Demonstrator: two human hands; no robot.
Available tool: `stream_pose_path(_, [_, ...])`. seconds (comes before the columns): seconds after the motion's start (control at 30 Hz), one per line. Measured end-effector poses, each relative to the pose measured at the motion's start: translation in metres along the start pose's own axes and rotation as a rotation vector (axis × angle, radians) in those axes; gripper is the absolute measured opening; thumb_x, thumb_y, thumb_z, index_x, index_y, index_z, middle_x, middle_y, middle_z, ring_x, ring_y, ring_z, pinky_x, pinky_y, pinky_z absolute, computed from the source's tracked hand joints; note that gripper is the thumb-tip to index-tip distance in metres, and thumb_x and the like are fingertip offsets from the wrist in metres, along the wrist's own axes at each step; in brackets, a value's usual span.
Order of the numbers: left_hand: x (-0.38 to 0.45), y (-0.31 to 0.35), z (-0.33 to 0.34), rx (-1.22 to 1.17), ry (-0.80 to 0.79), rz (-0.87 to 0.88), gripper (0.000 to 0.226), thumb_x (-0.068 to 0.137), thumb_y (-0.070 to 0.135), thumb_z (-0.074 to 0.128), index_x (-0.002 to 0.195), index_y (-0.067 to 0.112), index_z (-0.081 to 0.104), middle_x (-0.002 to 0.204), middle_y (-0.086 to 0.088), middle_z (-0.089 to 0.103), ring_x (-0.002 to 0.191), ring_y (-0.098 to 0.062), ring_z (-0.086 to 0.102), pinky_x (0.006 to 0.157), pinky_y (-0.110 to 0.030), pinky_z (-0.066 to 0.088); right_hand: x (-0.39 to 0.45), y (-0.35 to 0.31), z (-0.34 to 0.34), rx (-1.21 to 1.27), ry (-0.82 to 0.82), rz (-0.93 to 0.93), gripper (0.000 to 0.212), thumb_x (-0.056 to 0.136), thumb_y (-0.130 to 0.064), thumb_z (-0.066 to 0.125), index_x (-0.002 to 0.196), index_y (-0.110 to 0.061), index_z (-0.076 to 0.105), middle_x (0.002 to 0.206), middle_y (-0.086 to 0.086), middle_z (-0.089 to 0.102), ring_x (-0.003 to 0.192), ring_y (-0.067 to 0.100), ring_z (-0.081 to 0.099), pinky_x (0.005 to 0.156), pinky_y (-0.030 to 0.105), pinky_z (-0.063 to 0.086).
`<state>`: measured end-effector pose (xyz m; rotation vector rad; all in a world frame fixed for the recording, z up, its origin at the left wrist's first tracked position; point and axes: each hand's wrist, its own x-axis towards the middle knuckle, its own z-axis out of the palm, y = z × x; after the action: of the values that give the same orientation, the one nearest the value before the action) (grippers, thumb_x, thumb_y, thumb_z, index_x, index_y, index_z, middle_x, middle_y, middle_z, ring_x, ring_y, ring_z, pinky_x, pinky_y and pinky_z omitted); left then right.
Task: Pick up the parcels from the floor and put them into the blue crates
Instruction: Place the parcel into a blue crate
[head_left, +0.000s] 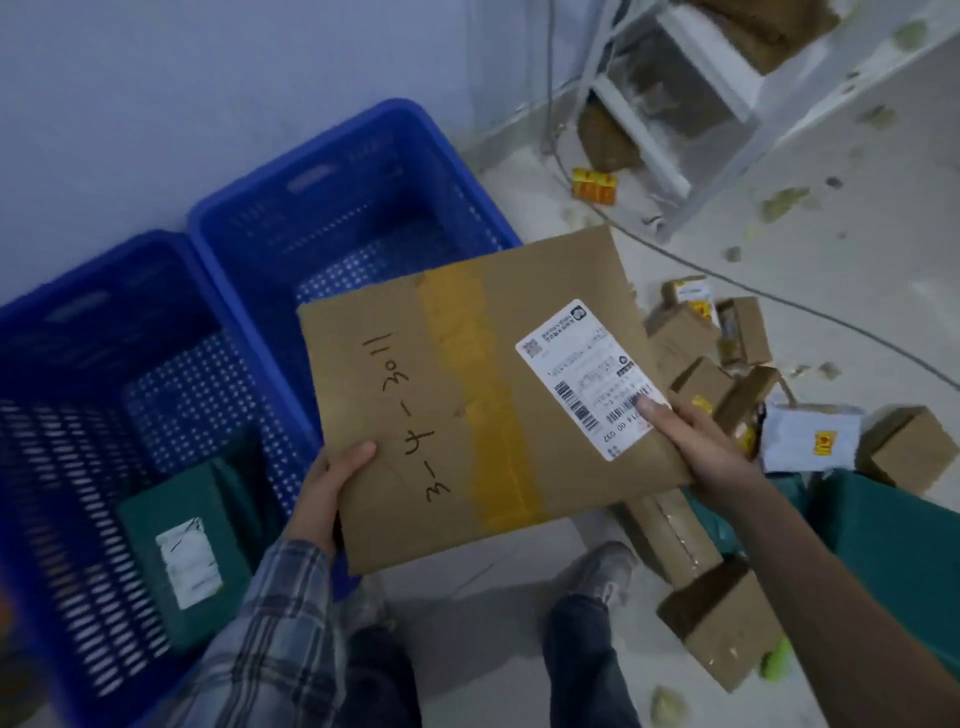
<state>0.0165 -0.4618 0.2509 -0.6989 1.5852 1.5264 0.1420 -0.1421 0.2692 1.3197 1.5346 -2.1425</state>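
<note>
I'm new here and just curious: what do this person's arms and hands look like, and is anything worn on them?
The left hand is bare, with a checked blue, grey and white shirt sleeve reaching the wrist. The right hand and forearm are bare: no sleeve, glove, watch or ring shows.

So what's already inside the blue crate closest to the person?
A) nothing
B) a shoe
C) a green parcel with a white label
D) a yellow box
C: a green parcel with a white label lies on the bottom of the near blue crate, on the left.
</note>
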Motion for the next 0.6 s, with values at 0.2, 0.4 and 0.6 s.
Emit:
stream_pose_path(0.2, [0.01, 0.022, -0.154, -0.148, 0.129, 0.052, 0.064, 0.072, 0.053, 0.069, 0.129, 0.028, 0.054, 0.121, -0.004, 0.064, 0.108, -0.027, 0.061, 0.094, -0.049, 0.048, -0.004, 0.018, 0.17, -0.094, -0.063, -0.042, 0.057, 0.062, -0.051, 0.076, 0.109, -0.02, 0.067, 0.107, 0.005, 0.073, 0.092, 0.017, 0.07, 0.07, 0.025, 0.056])
stream_pose_path(0.4, [0.028, 0.031, -0.294, -0.127, 0.246, 0.082, 0.07, 0.081, 0.054, 0.058, 0.139, 0.017, 0.046, 0.131, -0.003, 0.056, 0.113, -0.022, 0.056, 0.099, -0.041, 0.045, 0.022, 0.039, 0.332, -0.18, -0.065, -0.044, 0.061, 0.07, -0.047, 0.07, 0.124, -0.024, 0.052, 0.12, 0.005, 0.064, 0.101, 0.023, 0.064, 0.077, 0.04, 0.056])
stream_pose_path(0.6, [0.073, 0.039, -0.378, -0.057, 0.363, 0.131, 0.07, 0.083, 0.063, 0.049, 0.136, 0.017, 0.045, 0.133, -0.005, 0.053, 0.118, -0.026, 0.053, 0.105, -0.047, 0.042, 0.068, 0.044, 0.438, -0.527, -0.326, -0.118, 0.049, 0.088, -0.037, 0.06, 0.133, -0.035, 0.041, 0.124, -0.014, 0.057, 0.11, 0.007, 0.057, 0.091, 0.03, 0.051])
